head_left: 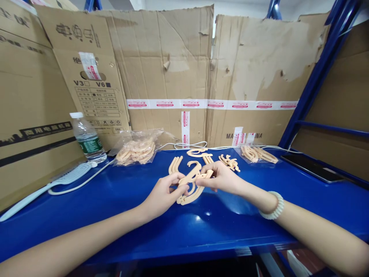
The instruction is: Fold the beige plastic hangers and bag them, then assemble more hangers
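Between my hands, above the blue tabletop, is a beige plastic folding hanger (190, 175) with its hook pointing up and its curved arms hanging below. My left hand (168, 190) grips its left side between thumb and fingers. From the right, my right hand (219, 177) pinches a beige piece at the hanger's other side; the fingertips partly hide the joint. Behind my left hand lie several loose curved hanger arms (175, 164). Another folded hanger (197, 152) rests farther back. A small pile of beige hooks (230, 162) lies beyond my right hand.
Clear bags of beige parts sit at the back left (137, 150) and back right (258, 154). A water bottle (89, 140) and a light blue hairbrush (66, 177) are at left, a dark phone (313, 168) at right. A white cable (190, 145) runs along the cardboard (167, 77).
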`<state>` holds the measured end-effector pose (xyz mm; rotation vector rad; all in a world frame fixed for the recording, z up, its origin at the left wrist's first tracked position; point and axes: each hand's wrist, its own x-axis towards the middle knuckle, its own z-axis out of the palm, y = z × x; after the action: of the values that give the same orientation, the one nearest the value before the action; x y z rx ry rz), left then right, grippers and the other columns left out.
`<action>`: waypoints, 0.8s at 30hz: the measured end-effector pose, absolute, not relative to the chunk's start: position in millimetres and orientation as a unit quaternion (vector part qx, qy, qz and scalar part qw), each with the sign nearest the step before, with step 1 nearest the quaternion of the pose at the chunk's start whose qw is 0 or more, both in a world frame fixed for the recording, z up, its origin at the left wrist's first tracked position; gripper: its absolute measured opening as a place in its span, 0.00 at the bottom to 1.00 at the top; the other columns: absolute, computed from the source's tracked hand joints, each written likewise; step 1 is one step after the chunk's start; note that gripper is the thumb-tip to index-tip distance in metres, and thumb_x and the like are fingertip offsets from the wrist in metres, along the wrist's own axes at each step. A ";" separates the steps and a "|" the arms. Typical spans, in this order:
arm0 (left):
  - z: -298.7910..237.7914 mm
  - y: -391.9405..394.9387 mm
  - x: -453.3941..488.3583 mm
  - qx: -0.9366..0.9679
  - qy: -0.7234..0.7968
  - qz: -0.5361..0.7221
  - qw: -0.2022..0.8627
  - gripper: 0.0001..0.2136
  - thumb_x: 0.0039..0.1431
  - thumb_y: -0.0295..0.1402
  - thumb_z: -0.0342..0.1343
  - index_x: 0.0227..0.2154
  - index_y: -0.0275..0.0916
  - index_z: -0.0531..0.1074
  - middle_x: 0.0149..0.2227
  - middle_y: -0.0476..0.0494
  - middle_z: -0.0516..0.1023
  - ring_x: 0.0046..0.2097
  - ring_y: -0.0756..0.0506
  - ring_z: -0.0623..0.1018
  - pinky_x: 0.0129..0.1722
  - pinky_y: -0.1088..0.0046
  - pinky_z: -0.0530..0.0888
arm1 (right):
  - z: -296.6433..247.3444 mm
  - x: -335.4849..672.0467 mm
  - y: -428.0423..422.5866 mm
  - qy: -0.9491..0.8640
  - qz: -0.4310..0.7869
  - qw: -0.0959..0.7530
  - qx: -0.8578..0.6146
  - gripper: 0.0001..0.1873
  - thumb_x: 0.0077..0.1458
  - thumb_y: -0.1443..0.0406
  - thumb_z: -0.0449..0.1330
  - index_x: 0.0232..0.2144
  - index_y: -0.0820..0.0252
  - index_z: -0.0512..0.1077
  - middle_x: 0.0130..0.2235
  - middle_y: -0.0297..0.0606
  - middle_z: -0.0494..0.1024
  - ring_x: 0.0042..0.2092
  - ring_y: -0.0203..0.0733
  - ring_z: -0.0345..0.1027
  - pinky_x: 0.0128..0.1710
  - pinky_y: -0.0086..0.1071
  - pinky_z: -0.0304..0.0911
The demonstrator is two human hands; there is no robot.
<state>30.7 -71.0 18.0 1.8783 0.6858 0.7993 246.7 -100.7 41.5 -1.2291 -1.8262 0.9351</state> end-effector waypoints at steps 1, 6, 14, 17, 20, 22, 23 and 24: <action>18.0 -69.5 30.8 0.757 0.287 0.341 0.478 0.09 0.57 0.38 0.57 0.33 0.37 0.69 0.28 0.48 0.76 0.31 0.48 0.76 0.31 0.75 0.72 | 43.2 248.8 -99.8 -0.707 0.363 0.367 -0.484 0.16 0.46 0.56 0.67 0.25 0.64 0.73 0.18 0.27 0.67 0.17 0.28 0.59 0.15 0.22 0.53; 19.6 -60.8 30.3 0.665 0.326 0.416 0.528 0.14 0.55 0.44 0.59 0.32 0.37 0.66 0.27 0.50 0.73 0.30 0.48 0.75 0.33 0.71 0.74 | 51.2 265.8 -89.8 -0.715 0.328 0.354 -0.506 0.15 0.45 0.56 0.67 0.22 0.63 0.74 0.19 0.29 0.68 0.20 0.30 0.62 0.20 0.25 0.61; 20.4 -52.6 25.7 0.649 0.359 0.465 0.483 0.22 0.57 0.50 0.54 0.18 0.37 0.64 0.19 0.50 0.68 0.25 0.50 0.70 0.28 0.74 0.70 | 49.4 272.9 -82.5 -0.610 0.421 0.477 -0.472 0.19 0.45 0.53 0.69 0.24 0.65 0.72 0.20 0.30 0.70 0.21 0.28 0.61 0.19 0.23 0.58; 20.4 -53.6 25.2 0.649 0.386 0.457 0.470 0.22 0.55 0.48 0.57 0.15 0.37 0.62 0.15 0.52 0.63 0.21 0.52 0.65 0.24 0.75 0.64 | 46.3 270.6 -83.2 -0.560 0.483 0.508 -0.442 0.19 0.44 0.54 0.70 0.27 0.64 0.71 0.20 0.27 0.69 0.21 0.27 0.62 0.19 0.22 0.60; 21.4 -55.0 25.9 0.655 0.409 0.448 0.451 0.18 0.48 0.44 0.63 0.17 0.37 0.64 0.17 0.54 0.64 0.21 0.52 0.64 0.23 0.76 0.62 | 40.0 262.8 -85.7 -0.525 0.536 0.509 -0.422 0.22 0.38 0.58 0.74 0.27 0.63 0.68 0.25 0.32 0.75 0.27 0.32 0.72 0.25 0.25 0.68; 21.6 -55.0 26.6 0.680 0.398 0.446 0.425 0.14 0.45 0.40 0.64 0.20 0.36 0.67 0.21 0.52 0.68 0.25 0.50 0.68 0.26 0.75 0.64 | 35.1 255.2 -88.4 -0.515 0.552 0.509 -0.414 0.24 0.35 0.61 0.76 0.26 0.62 0.65 0.28 0.33 0.77 0.30 0.36 0.75 0.28 0.27 0.71; 21.4 -54.8 26.9 0.694 0.387 0.443 0.416 0.12 0.44 0.38 0.64 0.22 0.36 0.70 0.24 0.50 0.70 0.28 0.49 0.71 0.29 0.74 0.66 | 33.1 251.5 -89.8 -0.513 0.554 0.511 -0.410 0.24 0.34 0.62 0.76 0.26 0.61 0.64 0.28 0.32 0.77 0.30 0.37 0.76 0.29 0.28 0.72; 21.1 -54.7 27.3 0.707 0.376 0.432 0.415 0.11 0.44 0.38 0.63 0.25 0.35 0.72 0.27 0.49 0.72 0.31 0.48 0.72 0.31 0.74 0.68 | 31.5 248.2 -91.0 -0.511 0.553 0.517 -0.407 0.25 0.33 0.63 0.76 0.25 0.61 0.63 0.27 0.30 0.76 0.30 0.37 0.76 0.29 0.28 0.72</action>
<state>27.3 -54.7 21.1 1.7754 0.9442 1.0862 248.2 -91.0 31.5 -0.9762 -1.2279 1.3279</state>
